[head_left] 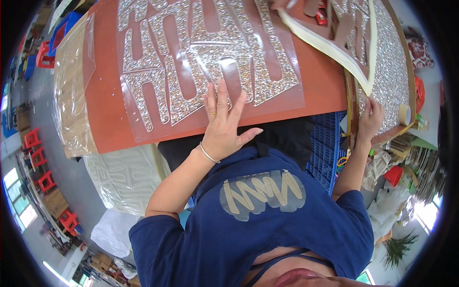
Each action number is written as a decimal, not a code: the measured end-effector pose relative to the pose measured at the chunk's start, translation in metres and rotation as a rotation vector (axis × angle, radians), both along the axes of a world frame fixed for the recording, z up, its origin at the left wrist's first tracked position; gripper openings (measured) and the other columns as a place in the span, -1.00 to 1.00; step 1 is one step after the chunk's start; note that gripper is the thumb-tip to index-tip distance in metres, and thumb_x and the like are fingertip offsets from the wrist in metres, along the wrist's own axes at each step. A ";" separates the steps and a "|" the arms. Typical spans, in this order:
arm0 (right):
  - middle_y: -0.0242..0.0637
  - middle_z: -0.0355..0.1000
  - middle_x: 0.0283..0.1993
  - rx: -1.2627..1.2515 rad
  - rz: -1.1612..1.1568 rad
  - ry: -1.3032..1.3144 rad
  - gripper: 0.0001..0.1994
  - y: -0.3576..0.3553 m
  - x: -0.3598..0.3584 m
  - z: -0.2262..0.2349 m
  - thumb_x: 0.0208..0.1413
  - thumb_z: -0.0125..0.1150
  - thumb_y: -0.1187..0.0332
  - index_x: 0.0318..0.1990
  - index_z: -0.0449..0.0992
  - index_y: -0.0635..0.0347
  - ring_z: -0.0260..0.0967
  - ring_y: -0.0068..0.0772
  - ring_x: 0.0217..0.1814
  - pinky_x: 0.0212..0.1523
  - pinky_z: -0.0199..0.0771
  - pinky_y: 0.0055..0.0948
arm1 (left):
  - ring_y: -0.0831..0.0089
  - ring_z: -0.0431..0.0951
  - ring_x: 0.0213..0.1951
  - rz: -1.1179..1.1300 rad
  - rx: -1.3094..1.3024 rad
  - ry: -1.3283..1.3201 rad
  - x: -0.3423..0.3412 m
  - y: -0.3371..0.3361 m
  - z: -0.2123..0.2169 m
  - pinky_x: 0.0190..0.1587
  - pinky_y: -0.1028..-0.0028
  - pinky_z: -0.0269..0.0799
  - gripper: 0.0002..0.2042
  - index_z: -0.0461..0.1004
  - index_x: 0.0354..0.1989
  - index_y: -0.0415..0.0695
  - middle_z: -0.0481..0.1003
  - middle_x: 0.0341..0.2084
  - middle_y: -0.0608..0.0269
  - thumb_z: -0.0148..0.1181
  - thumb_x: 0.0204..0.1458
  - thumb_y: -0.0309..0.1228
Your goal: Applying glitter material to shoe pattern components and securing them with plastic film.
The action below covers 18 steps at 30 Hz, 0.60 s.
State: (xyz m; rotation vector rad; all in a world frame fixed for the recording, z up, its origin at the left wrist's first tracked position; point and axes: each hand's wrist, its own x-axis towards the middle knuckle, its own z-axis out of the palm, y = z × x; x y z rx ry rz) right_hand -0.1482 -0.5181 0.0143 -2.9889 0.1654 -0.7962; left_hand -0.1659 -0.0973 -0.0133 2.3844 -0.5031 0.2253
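Observation:
My left hand (pixel 221 112), with a thin bracelet at the wrist, lies with fingers spread on the near edge of a clear plastic sheet (pixel 138 126). Glittery, multicoloured pieces (pixel 191 103) with long rounded cut-outs cover that sheet, which rests on a reddish-brown board (pixel 107 115). At the right, my right hand (pixel 372 118) has its fingers closed at the pointed near corner of a cream V-shaped strip (pixel 330 48). Part of the grip is hidden. Another person's hand (pixel 279 5) touches the strip's far left end.
A glittery silver sheet (pixel 392 71) covers the right-hand surface, with a tape roll (pixel 405 115) near its edge. Blue plastic crates (pixel 325 148) stand below. Wrapped white sheets (pixel 126 177) lie under the board's left side. Red stools (pixel 45 182) stand farther left.

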 end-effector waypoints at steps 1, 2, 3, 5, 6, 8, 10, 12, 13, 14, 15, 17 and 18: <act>-0.24 0.45 -0.33 0.069 0.059 -0.123 -0.94 0.017 0.004 0.007 0.05 0.19 0.51 -0.31 0.55 0.23 0.36 -0.21 -0.26 -0.17 0.35 -0.30 | -0.19 -0.22 0.37 0.001 -0.251 -0.032 0.000 0.004 0.000 0.32 -0.07 -0.24 -0.36 0.30 0.19 -0.16 -0.11 0.34 -0.23 0.31 -0.06 -0.16; -0.25 0.45 -0.31 0.185 0.173 -0.191 -0.93 0.041 0.009 0.012 0.03 0.19 0.57 -0.31 0.54 0.25 0.36 -0.25 -0.24 -0.15 0.35 -0.35 | -0.17 -0.04 0.33 0.073 -0.236 -0.098 -0.001 0.010 0.005 0.28 0.02 -0.01 -0.55 0.37 0.06 -0.23 0.01 0.28 -0.22 0.29 -0.03 -0.39; -0.24 0.45 -0.31 0.332 0.264 -0.109 -0.91 0.070 0.014 0.016 0.03 0.18 0.58 -0.30 0.54 0.24 0.37 -0.25 -0.22 -0.15 0.36 -0.36 | -0.17 -0.04 0.33 0.084 -0.228 -0.092 -0.007 0.015 0.002 0.28 0.02 -0.01 -0.55 0.37 0.06 -0.23 0.01 0.28 -0.22 0.29 -0.03 -0.39; -0.23 0.43 -0.33 0.547 0.485 0.061 -0.88 0.135 0.018 0.016 -0.01 0.18 0.59 -0.30 0.55 0.22 0.36 -0.26 -0.22 -0.19 0.38 -0.36 | -0.15 0.14 0.25 0.138 -0.268 -0.191 -0.018 0.021 -0.010 0.23 0.11 0.16 -0.72 0.38 -0.09 -0.25 0.15 0.18 -0.14 0.21 0.01 -0.53; -0.24 0.42 -0.34 0.498 0.656 0.148 -0.83 0.161 0.021 0.010 -0.10 0.23 0.61 -0.31 0.54 0.20 0.35 -0.25 -0.24 -0.24 0.39 -0.36 | 0.00 0.26 0.20 0.187 -0.460 -0.173 -0.021 0.015 -0.012 0.21 0.22 0.28 -0.78 0.32 -0.13 -0.25 0.21 0.10 -0.04 0.10 0.04 -0.66; -0.26 0.40 -0.35 0.586 0.914 0.144 -0.79 0.213 0.024 -0.011 -0.21 0.28 0.59 -0.33 0.52 0.21 0.33 -0.22 -0.28 -0.28 0.37 -0.35 | 0.08 0.27 0.20 0.257 -0.828 -0.054 -0.024 0.009 -0.016 0.22 0.23 0.27 -0.76 0.29 -0.09 -0.26 0.22 0.09 -0.02 0.06 0.06 -0.69; -0.27 0.40 -0.35 0.622 1.043 0.171 -0.78 0.248 0.026 -0.020 -0.22 0.30 0.58 -0.33 0.51 0.22 0.32 -0.22 -0.28 -0.29 0.36 -0.33 | 0.26 0.29 0.18 0.310 -1.265 0.112 -0.025 0.010 -0.021 0.23 0.25 0.27 -0.69 0.21 0.00 -0.26 0.22 0.08 -0.01 -0.04 0.09 -0.74; -0.29 0.37 -0.36 0.624 1.164 0.202 -0.74 0.267 0.027 -0.027 -0.23 0.31 0.56 -0.27 0.52 0.22 0.31 -0.23 -0.28 -0.28 0.35 -0.33 | 0.26 0.32 0.15 0.347 -1.122 0.029 -0.031 0.011 -0.021 0.21 0.27 0.30 -0.69 0.20 0.00 -0.26 0.22 0.08 -0.02 -0.05 0.08 -0.75; -0.29 0.37 -0.36 0.628 1.174 0.207 -0.74 0.273 0.027 -0.029 -0.23 0.31 0.56 -0.27 0.52 0.22 0.31 -0.23 -0.28 -0.28 0.35 -0.33 | 0.27 0.34 0.12 0.374 -0.979 -0.048 -0.034 0.012 -0.021 0.18 0.28 0.33 -0.68 0.20 -0.01 -0.25 0.22 0.09 -0.04 -0.06 0.07 -0.77; -0.29 0.37 -0.35 0.589 1.204 0.215 -0.73 0.279 0.028 -0.031 -0.24 0.31 0.56 -0.27 0.52 0.22 0.31 -0.24 -0.29 -0.28 0.34 -0.33 | 0.27 0.34 0.12 0.384 -0.978 -0.050 -0.036 0.016 -0.019 0.18 0.28 0.33 -0.68 0.20 -0.01 -0.25 0.22 0.09 -0.04 -0.06 0.07 -0.77; -0.30 0.37 -0.35 0.548 1.234 0.223 -0.71 0.282 0.029 -0.033 -0.25 0.30 0.56 -0.26 0.52 0.23 0.30 -0.26 -0.30 -0.29 0.34 -0.32 | 0.23 0.35 0.08 0.388 -0.690 -0.122 -0.038 0.020 -0.015 0.15 0.28 0.31 -0.71 0.28 -0.04 -0.24 0.27 0.05 -0.01 0.01 0.04 -0.73; -0.30 0.37 -0.35 0.491 1.255 0.228 -0.70 0.284 0.033 -0.036 -0.26 0.30 0.55 -0.24 0.52 0.23 0.30 -0.27 -0.30 -0.29 0.34 -0.33 | 0.15 0.36 -0.01 0.375 -0.115 -0.245 -0.040 0.028 -0.010 0.08 0.28 0.27 -0.75 0.44 -0.12 -0.22 0.36 -0.03 0.05 0.17 -0.01 -0.64; -0.30 0.37 -0.35 0.433 1.271 0.225 -0.69 0.285 0.034 -0.036 -0.26 0.29 0.55 -0.23 0.52 0.23 0.30 -0.27 -0.31 -0.29 0.33 -0.33 | 0.07 0.32 0.03 0.375 -0.112 -0.236 -0.041 0.028 -0.013 0.10 0.26 0.20 -0.71 0.50 -0.11 -0.21 0.40 -0.04 0.07 0.25 -0.08 -0.57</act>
